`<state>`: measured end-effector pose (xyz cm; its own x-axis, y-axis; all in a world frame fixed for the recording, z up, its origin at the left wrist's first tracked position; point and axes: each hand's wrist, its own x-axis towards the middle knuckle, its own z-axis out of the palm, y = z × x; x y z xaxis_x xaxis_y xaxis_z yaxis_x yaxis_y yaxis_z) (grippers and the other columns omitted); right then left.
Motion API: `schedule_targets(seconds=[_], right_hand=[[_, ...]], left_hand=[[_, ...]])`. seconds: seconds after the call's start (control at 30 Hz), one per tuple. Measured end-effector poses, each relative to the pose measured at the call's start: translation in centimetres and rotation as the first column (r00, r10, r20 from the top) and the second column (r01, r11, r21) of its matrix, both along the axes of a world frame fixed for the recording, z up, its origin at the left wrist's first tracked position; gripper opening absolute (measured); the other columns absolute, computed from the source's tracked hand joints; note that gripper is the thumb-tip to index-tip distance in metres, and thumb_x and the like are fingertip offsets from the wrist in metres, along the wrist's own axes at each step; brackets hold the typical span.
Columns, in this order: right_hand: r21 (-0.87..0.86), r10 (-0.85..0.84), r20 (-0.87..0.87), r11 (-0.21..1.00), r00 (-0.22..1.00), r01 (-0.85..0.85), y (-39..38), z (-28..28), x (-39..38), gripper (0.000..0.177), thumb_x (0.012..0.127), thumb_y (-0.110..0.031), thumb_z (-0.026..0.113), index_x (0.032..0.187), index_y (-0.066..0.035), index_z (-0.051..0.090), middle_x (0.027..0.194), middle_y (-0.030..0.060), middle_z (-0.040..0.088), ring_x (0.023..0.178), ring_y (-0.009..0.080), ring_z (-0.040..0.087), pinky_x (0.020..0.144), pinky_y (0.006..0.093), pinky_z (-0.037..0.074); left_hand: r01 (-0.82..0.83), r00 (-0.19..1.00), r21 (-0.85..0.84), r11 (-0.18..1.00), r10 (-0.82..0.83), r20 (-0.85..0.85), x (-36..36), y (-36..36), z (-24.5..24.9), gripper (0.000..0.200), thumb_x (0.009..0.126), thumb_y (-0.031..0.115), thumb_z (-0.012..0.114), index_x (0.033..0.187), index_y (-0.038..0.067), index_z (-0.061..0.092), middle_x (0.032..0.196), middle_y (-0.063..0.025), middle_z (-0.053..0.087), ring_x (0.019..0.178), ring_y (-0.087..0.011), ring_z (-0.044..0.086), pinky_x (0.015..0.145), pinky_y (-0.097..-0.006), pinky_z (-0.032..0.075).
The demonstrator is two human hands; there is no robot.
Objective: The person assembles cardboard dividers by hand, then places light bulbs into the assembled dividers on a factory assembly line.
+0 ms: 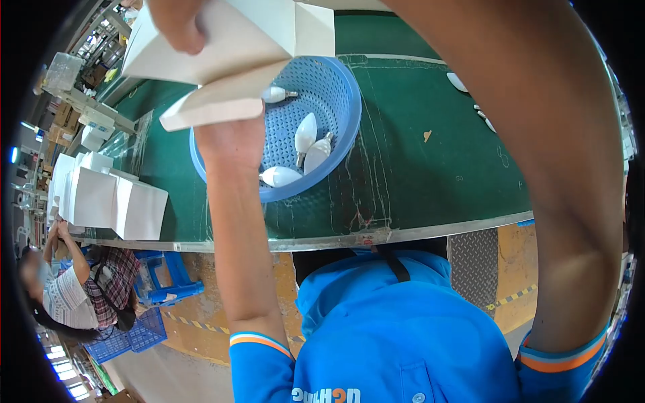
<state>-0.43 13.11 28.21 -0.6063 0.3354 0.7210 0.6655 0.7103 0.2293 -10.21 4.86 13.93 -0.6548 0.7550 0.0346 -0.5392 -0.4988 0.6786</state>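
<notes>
A white cardboard box (222,50) with its flaps standing out is held up over the blue basket (349,101). My left hand (232,138) supports it from below; its fingers are hidden behind a flap, closed around the cardboard. At the top edge, my right hand (180,27) grips the box wall with curled fingers, partly cut off by the frame. Inside the perforated basket lie several white candle-shaped bulbs, one bulb (306,134) near the middle, another bulb (281,176) at the near side. The inside of the box cannot be seen.
The green table (416,181) carries more bulbs (458,82) at the right, partly behind my right arm. White boxes (101,201) stand together at the left end. Beyond them another person (74,289) sits near a blue stool (168,282) and a blue crate (131,336).
</notes>
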Motion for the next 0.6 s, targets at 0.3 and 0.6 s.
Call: schedule_targets(seconds=[0.3, 0.6], right_hand=[[0.061, -0.091, -0.12, 0.993, 0.989, 0.098, -1.1, -3.3, -2.1, 0.036, 0.062, -0.032, 0.074, 0.083, -0.003, 0.073, 0.083, 0.0155, 0.07, 0.08, 0.0275, 0.068, 0.074, 0.0336, 0.053], [0.136, -0.178, -0.248, 0.967, 0.952, 0.216, -2.1, -6.4, -4.3, 0.035, 0.063, -0.032, 0.074, 0.083, -0.003, 0.073, 0.083, 0.0153, 0.07, 0.08, 0.0273, 0.068, 0.073, 0.0334, 0.053]], left_hand=[[-0.076, 0.997, -0.099, 0.992, 0.077, 0.007, -0.6, 0.0, -1.7, 0.042, 0.089, 0.04, 0.048, 0.123, 0.016, 0.055, 0.125, -0.0043, 0.055, 0.125, -0.0215, 0.043, 0.105, -0.0437, 0.012], [-0.016, 0.998, -0.201, 0.979, 0.028, 0.057, -0.4, 0.6, -2.6, 0.043, 0.091, 0.041, 0.046, 0.126, 0.015, 0.052, 0.128, -0.0058, 0.054, 0.127, -0.0264, 0.043, 0.105, -0.0467, 0.012]])
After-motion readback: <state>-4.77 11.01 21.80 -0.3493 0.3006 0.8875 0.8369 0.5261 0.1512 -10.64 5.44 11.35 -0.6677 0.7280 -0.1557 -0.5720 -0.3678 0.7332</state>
